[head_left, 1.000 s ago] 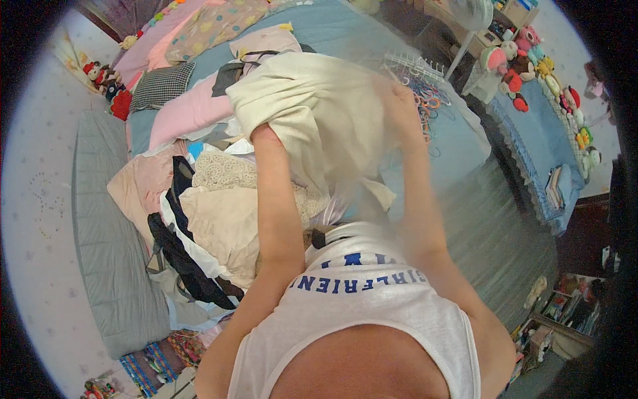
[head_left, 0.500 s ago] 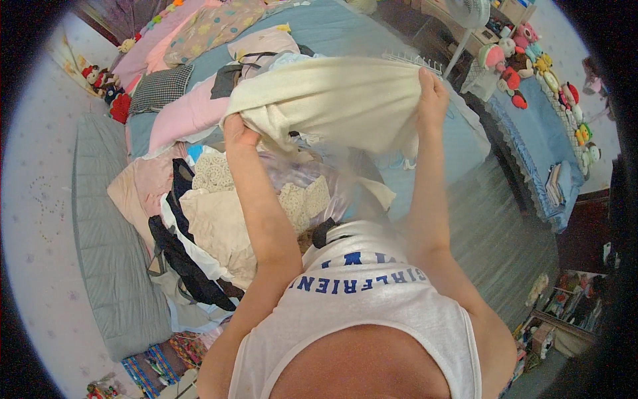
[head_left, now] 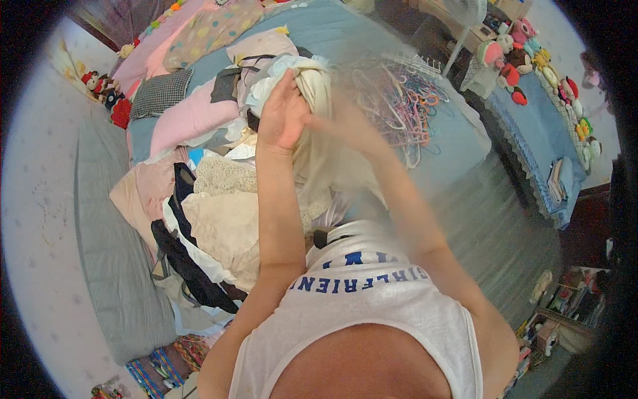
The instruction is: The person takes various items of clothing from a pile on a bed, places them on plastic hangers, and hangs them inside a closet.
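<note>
A cream cloth garment (head_left: 315, 96) hangs gathered in long folds above the bed, drawn in between my two hands. My left hand (head_left: 284, 120) is at its upper left side, palm partly showing, with the fingers closed on the cloth's edge. On the other side, my right hand (head_left: 349, 126) is smeared by motion beside the folds, and its fingers cannot be made out. Below and left of the garment lies a heap of clothes, with a beige piece (head_left: 222, 229), a cream lace piece (head_left: 227, 176) and a black piece (head_left: 189, 266).
Many coloured clothes hangers (head_left: 412, 106) lie piled on the blue bed sheet (head_left: 345, 33) at right. A pink pillow (head_left: 193, 120) and a checked cushion (head_left: 161, 94) lie at left. A white fan (head_left: 465, 13) stands beyond the bed, near plush toys (head_left: 515, 66) at far right.
The cream garment was stretched wide between both hands and is now bunched narrow. My right hand has swept left toward my left hand, which shifted slightly right and up. The hangers are now uncovered.
</note>
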`<state>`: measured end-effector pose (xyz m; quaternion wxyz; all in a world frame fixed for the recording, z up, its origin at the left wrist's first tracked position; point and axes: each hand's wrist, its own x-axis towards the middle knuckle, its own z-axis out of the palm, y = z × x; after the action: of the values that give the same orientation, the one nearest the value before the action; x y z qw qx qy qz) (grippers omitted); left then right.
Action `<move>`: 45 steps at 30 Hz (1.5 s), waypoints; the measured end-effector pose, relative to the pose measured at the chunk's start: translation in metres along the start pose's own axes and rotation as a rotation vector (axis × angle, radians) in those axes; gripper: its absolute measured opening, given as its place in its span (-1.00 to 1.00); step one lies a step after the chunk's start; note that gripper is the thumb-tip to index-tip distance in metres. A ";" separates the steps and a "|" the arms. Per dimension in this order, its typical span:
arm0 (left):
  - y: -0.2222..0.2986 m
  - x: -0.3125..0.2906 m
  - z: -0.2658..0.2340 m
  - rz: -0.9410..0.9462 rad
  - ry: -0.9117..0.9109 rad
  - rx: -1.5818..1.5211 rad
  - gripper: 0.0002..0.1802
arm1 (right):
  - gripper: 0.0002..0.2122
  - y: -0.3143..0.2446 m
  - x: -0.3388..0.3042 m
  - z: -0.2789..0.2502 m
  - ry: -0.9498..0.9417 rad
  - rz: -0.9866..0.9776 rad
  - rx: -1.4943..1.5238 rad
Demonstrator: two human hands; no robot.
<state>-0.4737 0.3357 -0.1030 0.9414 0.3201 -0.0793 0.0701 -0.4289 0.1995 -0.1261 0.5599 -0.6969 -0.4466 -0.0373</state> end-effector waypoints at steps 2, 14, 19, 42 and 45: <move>0.005 -0.003 -0.007 -0.015 0.043 0.070 -0.58 | -0.59 0.006 0.002 -0.013 0.020 0.188 0.071; -0.035 0.004 -0.022 0.020 -0.132 1.191 -0.52 | -0.78 -0.013 0.015 -0.053 0.094 0.413 0.718; -0.026 0.006 -0.048 -0.108 0.247 1.262 -0.80 | -0.74 -0.003 0.011 -0.085 0.106 0.396 0.539; -0.019 -0.004 -0.023 -0.095 0.081 0.807 -0.75 | -0.76 0.009 0.012 -0.081 0.143 0.170 0.396; -0.014 -0.001 -0.021 0.027 0.124 0.760 -0.76 | -0.75 0.025 0.012 -0.082 0.188 0.029 0.197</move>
<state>-0.4697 0.3379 -0.1279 0.7576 0.6404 0.0053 0.1263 -0.3689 0.1405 -0.1079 0.6656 -0.6383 -0.3834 -0.0501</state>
